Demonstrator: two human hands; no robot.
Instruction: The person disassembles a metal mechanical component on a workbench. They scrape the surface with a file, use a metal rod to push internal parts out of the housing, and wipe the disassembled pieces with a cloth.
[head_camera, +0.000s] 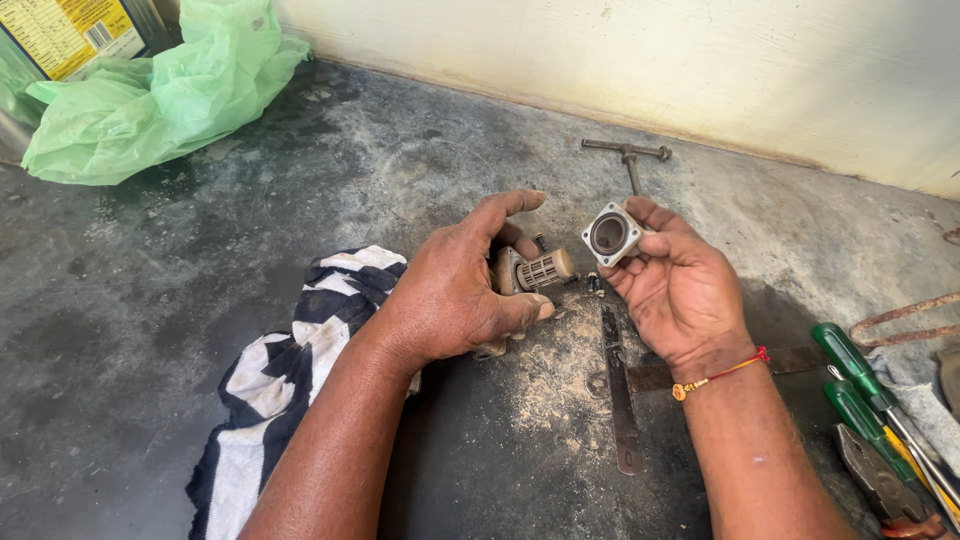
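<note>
The left hand (455, 290) is closed around a small metal part with a slotted cylindrical strainer (545, 269) projecting toward the right hand (680, 285). The right hand grips a square metal cap (610, 235) by its edges, round opening upward, just beside the strainer. Both parts look rigid, light and gritty; the strainer slots appear delicate, so hold by the solid body. A striped cloth (290, 370) lies under the left forearm; green-handled screwdrivers (860, 385) lie right of the right wrist.

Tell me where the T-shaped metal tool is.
In the head view, the T-shaped metal tool lies on the floor near the wall, just beyond the right hand.
</note>
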